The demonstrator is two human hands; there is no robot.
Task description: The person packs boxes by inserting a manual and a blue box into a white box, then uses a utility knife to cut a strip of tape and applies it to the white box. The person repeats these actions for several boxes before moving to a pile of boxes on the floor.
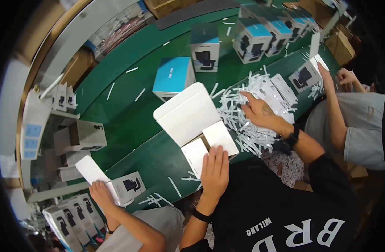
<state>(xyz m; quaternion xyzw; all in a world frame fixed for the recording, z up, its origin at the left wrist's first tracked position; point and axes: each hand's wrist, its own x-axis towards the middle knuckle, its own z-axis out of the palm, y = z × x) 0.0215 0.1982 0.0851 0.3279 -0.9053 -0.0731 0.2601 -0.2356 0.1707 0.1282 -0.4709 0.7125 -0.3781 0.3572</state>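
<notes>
In front of me an open white box (188,115) stands with its long lid raised away from me. Two white side flaps fold inward over its top, and a narrow brownish gap shows between them. My left hand (215,170), with a dark band on the wrist, lies on the near flap edges with its fingers stretched out. Over a heap of thin white strips (238,122) hovers or rests my right hand (262,112), wearing a black watch. Its index finger points out and the others bend partly, apart; no strip is plainly gripped. White printed cards or sheets (280,94) lie beside the heap.
Blue-topped printed boxes (173,77) stand on the green table (121,122), several more at the far right. Co-workers' hands work on boxes at the left (102,195) and right (325,77). Loose strips are scattered about. A grey shelf post (37,122) rises at the left.
</notes>
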